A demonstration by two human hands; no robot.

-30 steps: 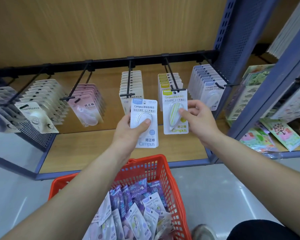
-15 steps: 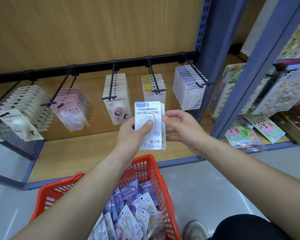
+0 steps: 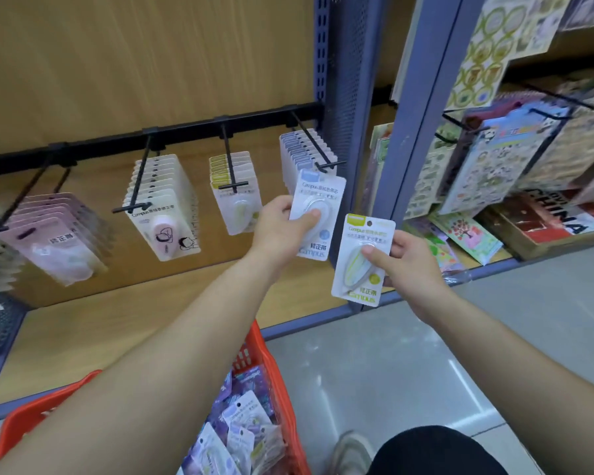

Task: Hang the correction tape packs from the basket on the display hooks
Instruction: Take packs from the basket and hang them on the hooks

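Left hand point(image 3: 282, 228): fingers are curled behind the blue-header pack point(image 3: 318, 214) and the thumb is pressed on its blister, a closed grip. The pack's long axis runs 12 to 6 o'clock, with the header tipped slightly toward 1 o'clock. The rightmost hook point(image 3: 326, 164) has its tip at 12 o'clock from the header, just beside it. Whether the hang hole has met the tip cannot be resolved (the header is blurred).

Right hand point(image 3: 408, 265): thumb and fingers pinch the green-header pack point(image 3: 360, 258), which is upright. Its matching hook point(image 3: 232, 185) lies at 10 o'clock, well apart, beyond the left hand. The left hand is judged nearer its target.

Red basket point(image 3: 275, 371), at 7 o'clock from the hands: holds a heap of loose packs point(image 3: 234, 430).
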